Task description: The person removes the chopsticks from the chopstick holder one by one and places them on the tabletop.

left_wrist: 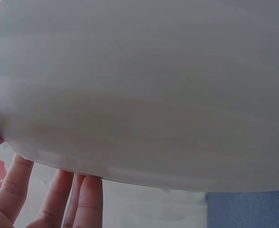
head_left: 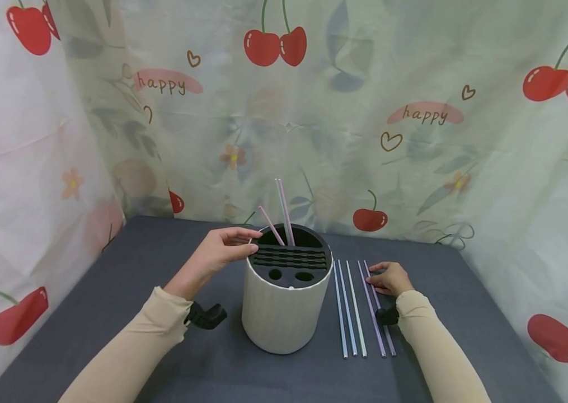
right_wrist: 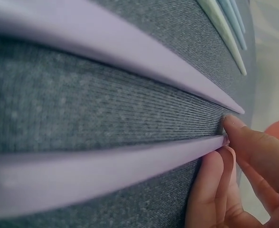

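A round, off-white utensil holder [head_left: 286, 313] with a black divided top stands in the middle of the table. My left hand [head_left: 223, 246] grips its upper left rim; in the left wrist view the fingers [left_wrist: 89, 199] lie along the edge of the holder's pale wall [left_wrist: 139, 114]. To the holder's right, my right hand [head_left: 392, 278] pinches the far end of the rightmost purple chopstick [right_wrist: 106, 175] between thumb and fingertips. Beside it lies a second purple chopstick [head_left: 371, 310]. Three thin chopsticks, pink [head_left: 271, 225] and pale, lean in the holder's rear compartment.
Left of the purple pair lie a pale green chopstick [head_left: 356, 308] and two blue chopsticks [head_left: 348, 308], roughly parallel. The dark grey tabletop [head_left: 203, 364] reaches back to a cherry-printed curtain [head_left: 314, 123], which also hangs at both sides.
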`<state>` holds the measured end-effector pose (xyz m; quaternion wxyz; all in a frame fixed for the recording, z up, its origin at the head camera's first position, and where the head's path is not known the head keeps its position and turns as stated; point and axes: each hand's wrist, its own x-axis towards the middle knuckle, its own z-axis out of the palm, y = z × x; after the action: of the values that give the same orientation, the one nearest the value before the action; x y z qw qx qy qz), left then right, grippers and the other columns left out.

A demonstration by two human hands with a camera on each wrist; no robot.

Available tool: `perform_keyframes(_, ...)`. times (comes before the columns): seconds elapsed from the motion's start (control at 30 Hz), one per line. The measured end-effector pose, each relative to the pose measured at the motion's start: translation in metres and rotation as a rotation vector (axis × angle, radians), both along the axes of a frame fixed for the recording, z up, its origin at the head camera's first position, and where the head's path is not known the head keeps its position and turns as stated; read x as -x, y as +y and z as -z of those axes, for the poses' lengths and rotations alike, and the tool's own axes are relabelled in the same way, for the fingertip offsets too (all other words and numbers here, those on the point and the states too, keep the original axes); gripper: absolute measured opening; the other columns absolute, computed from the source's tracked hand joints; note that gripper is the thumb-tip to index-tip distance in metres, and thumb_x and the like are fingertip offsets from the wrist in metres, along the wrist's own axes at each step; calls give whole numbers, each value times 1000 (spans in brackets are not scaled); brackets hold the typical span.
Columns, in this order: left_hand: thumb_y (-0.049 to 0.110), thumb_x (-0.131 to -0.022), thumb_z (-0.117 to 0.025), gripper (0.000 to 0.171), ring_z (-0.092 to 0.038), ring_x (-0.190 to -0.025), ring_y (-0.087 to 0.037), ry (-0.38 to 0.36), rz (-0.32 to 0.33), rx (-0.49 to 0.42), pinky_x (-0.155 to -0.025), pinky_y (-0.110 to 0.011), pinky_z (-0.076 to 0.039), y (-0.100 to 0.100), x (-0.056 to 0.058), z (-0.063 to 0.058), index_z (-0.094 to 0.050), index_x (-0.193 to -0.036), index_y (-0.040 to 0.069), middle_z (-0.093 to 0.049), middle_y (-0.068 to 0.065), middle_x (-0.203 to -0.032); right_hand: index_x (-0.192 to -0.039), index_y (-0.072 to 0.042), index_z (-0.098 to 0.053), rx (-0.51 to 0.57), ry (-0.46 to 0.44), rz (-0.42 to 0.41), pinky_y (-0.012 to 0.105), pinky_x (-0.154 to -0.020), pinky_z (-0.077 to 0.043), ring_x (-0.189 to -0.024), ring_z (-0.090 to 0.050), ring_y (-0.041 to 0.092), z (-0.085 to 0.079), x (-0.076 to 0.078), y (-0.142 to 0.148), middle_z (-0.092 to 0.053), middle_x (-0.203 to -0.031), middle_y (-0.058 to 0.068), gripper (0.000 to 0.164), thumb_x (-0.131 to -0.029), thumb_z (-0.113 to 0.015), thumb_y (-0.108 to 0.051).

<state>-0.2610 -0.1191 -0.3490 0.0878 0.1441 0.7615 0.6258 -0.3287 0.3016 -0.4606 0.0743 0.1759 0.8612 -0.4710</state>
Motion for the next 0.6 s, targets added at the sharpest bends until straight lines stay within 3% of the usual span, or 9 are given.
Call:
perform_keyframes(0.2, 26, -89, -71, 42, -55, -121, -26, 4, -1, 6, -101, -46, -44, -1, 1, 1, -63, -129, 13, -61, -10, -128, -125, 4, -58, 42, -32, 4, 28, -62, -56, -71, -61, 13, -1, 3, 1, -63, -92, 10, 43, -85, -72, -3)
perform_keyframes(0.3, 26, -90, -70, 42, -55, -121, -26, 2, -2, 11, -101, -46, -44, -1, 1, 1, -63, -129, 13, -61, -9, -128, -130, 1, -56, 75, -41, 21, 28, -68, -57, -80, -62, 15, -11, 8, 1, -63, -104, 13, 46, -87, -72, -8)
perform_keyframes(0.43, 26, -90, -70, 42, -55, -121, -27, 3, 0, 8, -101, -46, -44, -1, 0, 1, -63, -129, 13, -60, -10, -129, -140, -4, -48, 172, 24, -21, 30, -83, -56, -95, -62, 14, -50, 11, -7, -57, -126, 13, 53, -92, -67, -15)
perform_keyframes(0.5, 26, -89, -71, 42, -55, -121, -26, 1, -1, 5, -101, -46, -44, 0, 0, 0, -63, -129, 13, -60, -10, -128, -144, -4, -43, 265, 87, -62, 32, -92, -53, -94, -63, 9, -78, 11, -15, -57, -123, 8, 57, -94, -65, -18)
perform_keyframes(0.6, 25, -89, -71, 42, -55, -121, -26, -3, -3, 1, -101, -46, -44, 0, -1, 0, -63, -129, 14, -61, -9, -128, -145, -6, -41, 450, 195, -118, 28, -91, -53, -87, -64, 3, -123, 9, -33, -59, -111, -1, 56, -95, -63, -18)
